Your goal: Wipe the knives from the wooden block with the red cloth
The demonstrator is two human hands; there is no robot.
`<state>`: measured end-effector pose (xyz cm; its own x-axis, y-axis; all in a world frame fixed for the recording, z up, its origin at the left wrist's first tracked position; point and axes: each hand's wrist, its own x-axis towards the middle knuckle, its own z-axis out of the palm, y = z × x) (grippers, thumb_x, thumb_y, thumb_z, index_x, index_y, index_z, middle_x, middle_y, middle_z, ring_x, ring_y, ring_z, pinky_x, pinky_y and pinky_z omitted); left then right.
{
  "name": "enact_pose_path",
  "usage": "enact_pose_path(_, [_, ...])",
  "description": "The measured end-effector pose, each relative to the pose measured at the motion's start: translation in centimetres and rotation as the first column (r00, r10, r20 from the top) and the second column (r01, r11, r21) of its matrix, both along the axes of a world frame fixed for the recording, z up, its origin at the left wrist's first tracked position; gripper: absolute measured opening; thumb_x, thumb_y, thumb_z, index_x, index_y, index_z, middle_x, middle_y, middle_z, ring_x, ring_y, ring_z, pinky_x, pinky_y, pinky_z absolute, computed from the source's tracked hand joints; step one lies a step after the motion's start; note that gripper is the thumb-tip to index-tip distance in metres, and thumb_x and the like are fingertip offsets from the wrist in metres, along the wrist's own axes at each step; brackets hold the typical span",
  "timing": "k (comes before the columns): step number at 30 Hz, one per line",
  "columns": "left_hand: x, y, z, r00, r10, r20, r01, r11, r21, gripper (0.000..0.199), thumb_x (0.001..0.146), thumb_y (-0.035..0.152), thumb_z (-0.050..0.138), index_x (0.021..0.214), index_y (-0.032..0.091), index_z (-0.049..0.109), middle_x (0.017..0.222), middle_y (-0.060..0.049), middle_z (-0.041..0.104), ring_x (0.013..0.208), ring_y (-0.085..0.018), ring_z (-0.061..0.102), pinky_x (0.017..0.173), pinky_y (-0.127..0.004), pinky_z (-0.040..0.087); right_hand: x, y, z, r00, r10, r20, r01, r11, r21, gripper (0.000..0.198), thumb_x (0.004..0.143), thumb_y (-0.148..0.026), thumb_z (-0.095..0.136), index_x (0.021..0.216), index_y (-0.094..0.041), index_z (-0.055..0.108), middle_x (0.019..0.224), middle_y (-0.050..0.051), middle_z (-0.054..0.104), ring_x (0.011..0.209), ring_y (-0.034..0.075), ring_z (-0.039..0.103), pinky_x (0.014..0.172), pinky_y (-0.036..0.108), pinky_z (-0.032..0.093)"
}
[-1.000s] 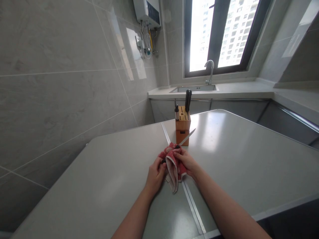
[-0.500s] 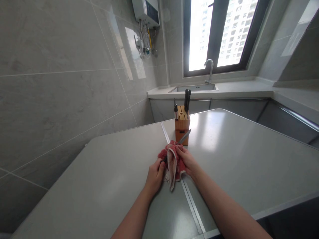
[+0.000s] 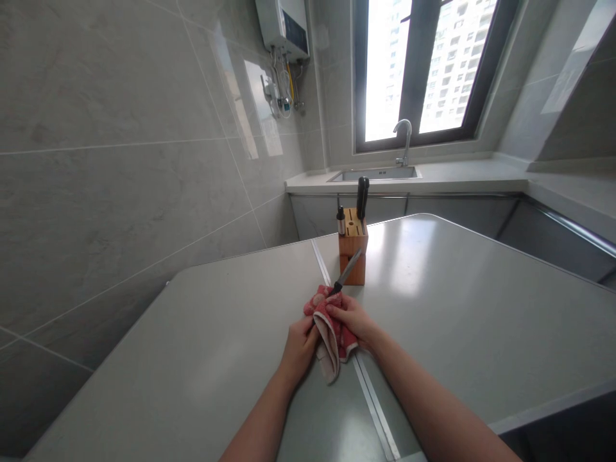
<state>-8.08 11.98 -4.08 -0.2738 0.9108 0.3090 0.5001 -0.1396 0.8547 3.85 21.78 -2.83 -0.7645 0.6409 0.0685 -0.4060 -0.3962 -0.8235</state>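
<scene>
A knife [image 3: 350, 267] points up and away from me, its blade and the front of its black handle showing above a red and white towel [image 3: 329, 328]. My left hand [image 3: 299, 345] is closed around the rear of the knife's handle, mostly hidden behind the towel. Closed on the towel, my right hand [image 3: 355, 323] presses it round the handle from the right. Just beyond the blade stands a wooden knife block [image 3: 354, 246], with black-handled tools [image 3: 362, 197] in its top and a smaller dark-and-silver handle [image 3: 341, 221] at its left.
A pale table [image 3: 231, 321] with a metal seam strip [image 3: 373, 401] lies under my hands. Behind it are a counter [image 3: 471, 168] with a sink [image 3: 378, 173] and a faucet [image 3: 407, 141], below a window. A water heater [image 3: 283, 29] hangs on the tiled wall.
The towel has slid back from the blade towards my left hand, baring the front of the black handle. My right hand has moved slightly left and nearer to me with it.
</scene>
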Motion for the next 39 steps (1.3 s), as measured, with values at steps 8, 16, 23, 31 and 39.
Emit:
enact_pose_path(8, [-0.1,0.1,-0.1,0.999,-0.005,0.046,0.004,1.000,0.019,0.039,0.086,0.041,0.043,0.066,0.012,0.060,0.064,-0.001,0.056,0.061,-0.013,0.047,0.061,-0.023,0.038,0.1,-0.2,0.0,0.996,0.038,0.078,-0.045,0.995,0.087,0.029,0.061,-0.026,0.077,0.085,-0.015,0.065,0.087,0.004,0.070,0.082,0.018,0.065,0.082,0.031,0.048])
enact_pose_path(16, [-0.1,0.1,-0.1,0.999,0.002,0.040,-0.002,1.000,0.014,0.039,0.086,0.042,0.044,0.065,0.012,0.058,0.062,0.000,0.055,0.060,-0.012,0.045,0.058,-0.022,0.036,0.2,-0.1,0.1,0.995,0.026,0.092,-0.036,0.993,0.116,0.028,0.064,-0.029,0.076,0.086,-0.015,0.065,0.087,0.004,0.070,0.082,0.017,0.064,0.080,0.030,0.047])
enact_pose_path(23, [0.1,0.0,0.1,0.999,0.023,0.035,-0.023,1.000,-0.013,0.042,0.086,0.045,0.041,0.060,0.013,0.051,0.060,0.001,0.050,0.058,-0.012,0.041,0.056,-0.022,0.034,0.0,0.0,-0.1,0.997,-0.002,0.083,-0.006,0.995,0.098,0.030,0.062,-0.029,0.077,0.086,-0.017,0.065,0.086,0.003,0.070,0.081,0.017,0.064,0.080,0.031,0.048])
enact_pose_path(31, [0.3,0.0,0.2,0.996,0.041,0.083,-0.040,0.999,-0.020,0.045,0.087,0.050,0.036,0.060,0.015,0.046,0.058,0.002,0.042,0.057,-0.011,0.036,0.054,-0.022,0.031,0.2,0.3,0.1,0.999,-0.035,-0.029,0.033,0.998,-0.054,0.031,0.063,-0.030,0.077,0.087,-0.016,0.063,0.087,0.005,0.071,0.083,0.020,0.067,0.083,0.035,0.049])
enact_pose_path(39, [0.2,0.1,-0.1,0.995,0.060,0.074,-0.059,0.998,-0.023,0.047,0.087,0.052,0.035,0.057,0.016,0.041,0.058,0.002,0.039,0.056,-0.011,0.034,0.053,-0.022,0.030,0.6,0.8,1.1,0.990,-0.115,-0.084,0.097,0.976,-0.195,0.031,0.067,-0.036,0.074,0.090,-0.018,0.063,0.085,0.004,0.072,0.079,0.018,0.068,0.078,0.030,0.052])
